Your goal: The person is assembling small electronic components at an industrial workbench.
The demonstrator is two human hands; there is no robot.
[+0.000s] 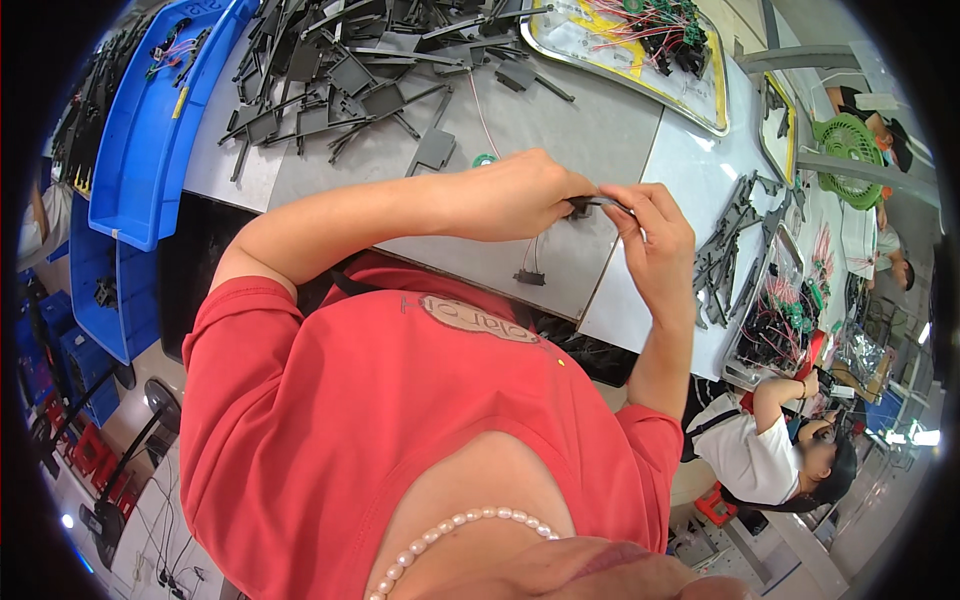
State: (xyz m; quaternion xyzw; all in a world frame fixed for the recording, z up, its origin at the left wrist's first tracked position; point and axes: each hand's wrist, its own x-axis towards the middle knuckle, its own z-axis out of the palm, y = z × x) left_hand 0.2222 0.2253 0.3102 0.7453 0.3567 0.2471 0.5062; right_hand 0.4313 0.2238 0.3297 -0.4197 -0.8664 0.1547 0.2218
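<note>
1. So the left hand [525, 195] has its fingertips pinched tight on a slim, dark plastic piece [603, 202]; its exact shape is mostly hidden by fingers.
2. Right hand [662, 228] has the other end between thumb and fingers, so the piece sits right between both hands, above the grey tabletop [575, 115].
3. Just below the grip there's a small black rectangular connector [530, 278] on thin wires.
4. Near the left knuckles, on the far side, a little green round disc [484, 160] peeks out.
5. Farther off, up and left of the grip: a messy heap of dark grey plastic frames [362, 100].
6. Up and right: a pale, yellow-lined metal tray [560, 42] with red-wired green boards [685, 30].
</note>
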